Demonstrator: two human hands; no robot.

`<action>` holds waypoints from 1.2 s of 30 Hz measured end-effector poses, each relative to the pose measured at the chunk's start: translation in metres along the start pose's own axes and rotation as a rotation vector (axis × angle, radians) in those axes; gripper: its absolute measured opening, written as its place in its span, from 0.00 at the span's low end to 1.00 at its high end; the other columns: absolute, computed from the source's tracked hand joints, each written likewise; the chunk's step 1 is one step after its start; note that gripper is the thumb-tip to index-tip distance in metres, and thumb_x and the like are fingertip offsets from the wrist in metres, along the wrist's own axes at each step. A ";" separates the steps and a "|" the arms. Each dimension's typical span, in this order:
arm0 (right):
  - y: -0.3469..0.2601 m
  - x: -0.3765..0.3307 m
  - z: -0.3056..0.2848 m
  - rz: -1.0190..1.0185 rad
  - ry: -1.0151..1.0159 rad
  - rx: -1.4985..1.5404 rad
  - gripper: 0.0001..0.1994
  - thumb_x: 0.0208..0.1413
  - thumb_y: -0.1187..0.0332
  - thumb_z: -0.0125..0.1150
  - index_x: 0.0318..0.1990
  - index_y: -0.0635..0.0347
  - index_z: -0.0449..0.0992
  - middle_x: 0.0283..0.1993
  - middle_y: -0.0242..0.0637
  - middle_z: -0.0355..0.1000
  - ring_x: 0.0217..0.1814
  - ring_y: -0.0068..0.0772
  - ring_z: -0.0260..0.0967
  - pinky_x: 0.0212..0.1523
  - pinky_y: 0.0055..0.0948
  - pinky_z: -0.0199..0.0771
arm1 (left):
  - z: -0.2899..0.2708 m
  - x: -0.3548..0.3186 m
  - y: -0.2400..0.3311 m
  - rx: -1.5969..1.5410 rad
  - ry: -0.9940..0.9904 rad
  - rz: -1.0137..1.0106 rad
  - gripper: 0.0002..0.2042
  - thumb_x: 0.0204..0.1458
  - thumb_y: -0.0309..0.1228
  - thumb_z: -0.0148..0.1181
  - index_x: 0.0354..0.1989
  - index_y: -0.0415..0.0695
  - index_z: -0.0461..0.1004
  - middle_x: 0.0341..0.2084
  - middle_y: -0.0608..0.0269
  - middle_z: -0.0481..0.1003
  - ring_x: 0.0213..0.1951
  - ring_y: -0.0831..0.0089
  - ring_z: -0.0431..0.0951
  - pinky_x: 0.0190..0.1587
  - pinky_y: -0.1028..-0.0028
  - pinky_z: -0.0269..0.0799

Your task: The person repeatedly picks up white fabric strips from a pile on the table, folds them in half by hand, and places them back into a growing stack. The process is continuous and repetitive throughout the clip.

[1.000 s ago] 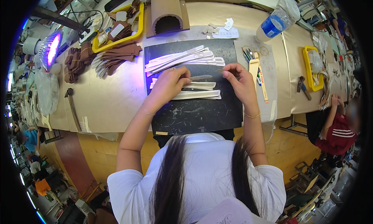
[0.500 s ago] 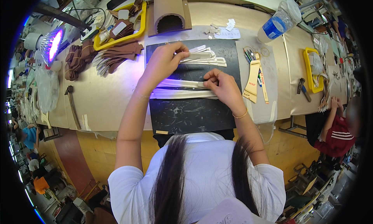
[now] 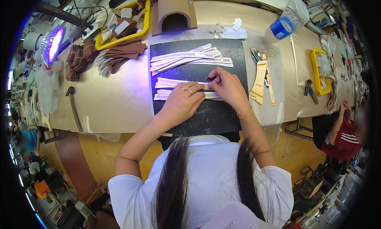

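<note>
My right hand (image 3: 228, 88) pinches the right end of a white strip (image 3: 166, 83) over the black mat (image 3: 190, 124). From the left, my left hand (image 3: 182, 100) reaches across the same strip. Its fingers are bent onto it close to my right fingertips and cover part of it. Just nearer to me lies a stack of white strips (image 3: 162, 95), partly hidden under my left hand. A fanned pile of white strips (image 3: 186, 57) rests on the far part of the mat, with neither hand touching it.
A lit lamp (image 3: 51, 46) and bundled brown strips (image 3: 123, 54) are at the left, beside a yellow tray (image 3: 147, 24). A hammer (image 3: 73, 106) lies near the left front. Beyond the mat stands a brown arched block (image 3: 172, 10). Rightward are pale templates (image 3: 258, 84) and a bottle (image 3: 279, 29).
My left hand has come back from the far pile to the strip at my right hand, leaving the far pile uncovered. The right hand has stayed almost in place.
</note>
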State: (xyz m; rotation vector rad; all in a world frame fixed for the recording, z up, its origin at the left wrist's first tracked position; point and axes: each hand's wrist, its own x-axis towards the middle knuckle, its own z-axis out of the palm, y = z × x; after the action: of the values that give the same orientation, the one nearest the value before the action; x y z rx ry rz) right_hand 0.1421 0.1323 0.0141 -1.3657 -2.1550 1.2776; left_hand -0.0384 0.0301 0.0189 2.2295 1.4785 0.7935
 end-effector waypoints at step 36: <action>0.053 0.205 -0.058 -0.248 0.043 -0.396 0.08 0.47 0.72 0.69 0.36 0.58 0.82 0.36 0.44 0.78 0.40 0.43 0.78 0.45 0.38 0.76 | 0.004 0.030 -0.024 -0.075 -0.063 -0.196 0.05 0.49 0.26 0.65 0.32 0.41 0.75 0.32 0.57 0.73 0.40 0.55 0.73 0.46 0.61 0.67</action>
State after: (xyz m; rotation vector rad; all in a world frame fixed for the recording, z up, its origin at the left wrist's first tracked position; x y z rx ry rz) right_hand 0.1053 0.3425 -0.0372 -1.1902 -2.5433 0.7511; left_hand -0.0444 0.0676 0.0099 1.9996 1.5800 0.6981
